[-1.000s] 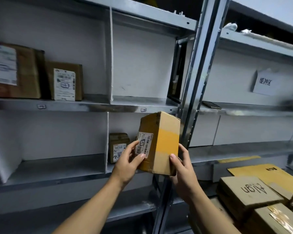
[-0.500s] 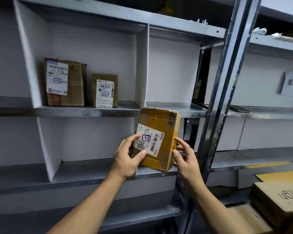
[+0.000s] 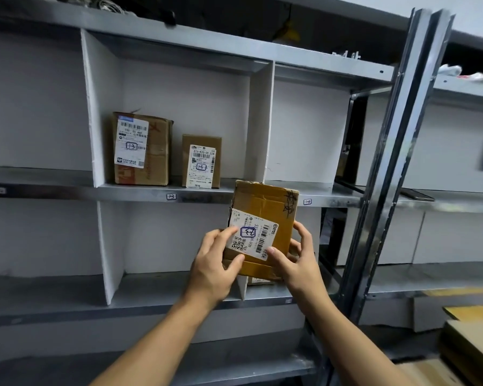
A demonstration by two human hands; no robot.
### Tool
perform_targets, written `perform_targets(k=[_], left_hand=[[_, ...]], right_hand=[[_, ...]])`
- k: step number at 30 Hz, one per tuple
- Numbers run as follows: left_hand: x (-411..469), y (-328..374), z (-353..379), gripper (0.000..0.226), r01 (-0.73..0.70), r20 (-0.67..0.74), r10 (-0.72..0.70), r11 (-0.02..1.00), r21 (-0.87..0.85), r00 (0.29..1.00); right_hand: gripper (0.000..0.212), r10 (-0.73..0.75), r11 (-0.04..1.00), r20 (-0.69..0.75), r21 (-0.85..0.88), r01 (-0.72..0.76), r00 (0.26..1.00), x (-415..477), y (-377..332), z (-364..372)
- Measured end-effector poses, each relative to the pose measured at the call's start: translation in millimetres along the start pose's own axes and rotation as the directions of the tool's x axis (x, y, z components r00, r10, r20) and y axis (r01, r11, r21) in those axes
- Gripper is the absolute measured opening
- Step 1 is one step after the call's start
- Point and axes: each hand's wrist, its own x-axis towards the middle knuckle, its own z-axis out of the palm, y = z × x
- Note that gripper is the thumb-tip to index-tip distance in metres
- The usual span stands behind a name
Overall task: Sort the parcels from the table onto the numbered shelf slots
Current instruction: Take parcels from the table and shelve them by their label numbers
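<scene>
I hold a brown cardboard parcel [image 3: 268, 213] upright in front of the metal shelf [image 3: 207, 195], its white shipping label with a blue stamped number facing me. My left hand [image 3: 215, 260] grips its lower left edge, thumb on the label. My right hand [image 3: 296, 257] grips the lower right side, thumb at the label's corner. Two labelled parcels stand in the upper middle slot: a larger one [image 3: 141, 149] and a smaller one [image 3: 201, 161]. Small number tags [image 3: 171, 196] sit on the shelf's front edge. Another parcel [image 3: 258, 280] shows partly behind the held one, in the lower slot.
White dividers [image 3: 91, 107] split the shelves into slots. A steel upright post [image 3: 396, 151] stands to the right of my hands. Flat cardboard boxes [image 3: 471, 344] lie at the lower right. A dark flat object [image 3: 416, 194] rests on the right shelf.
The view has swung left and closer to the shelf. The parcel has turned so its labelled face fully faces me, and my right thumb has come round onto the front.
</scene>
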Motion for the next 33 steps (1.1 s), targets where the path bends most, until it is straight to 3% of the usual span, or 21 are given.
perform_targets(k=[18, 24, 33], left_hand=[[29, -21, -58, 0.046, -0.136, 0.131, 0.109, 0.967, 0.216, 0.985], [31, -53, -93, 0.04, -0.211, 0.282, 0.04, 0.765, 0.608, 0.958], [-19, -92, -165, 0.045, 0.046, 0.109, -0.222, 0.595, 0.802, 0.969]], right_hand=[[0.069, -0.03, 0.999, -0.07, -0.037, 0.028, 0.997, 20, 4, 24], [0.068, -0.024, 0.998, 0.012, -0.055, 0.025, 1.0, 31, 23, 46], [0.07, 0.0, 1.0, 0.235, -0.005, 0.001, 0.972, 41, 54, 138]])
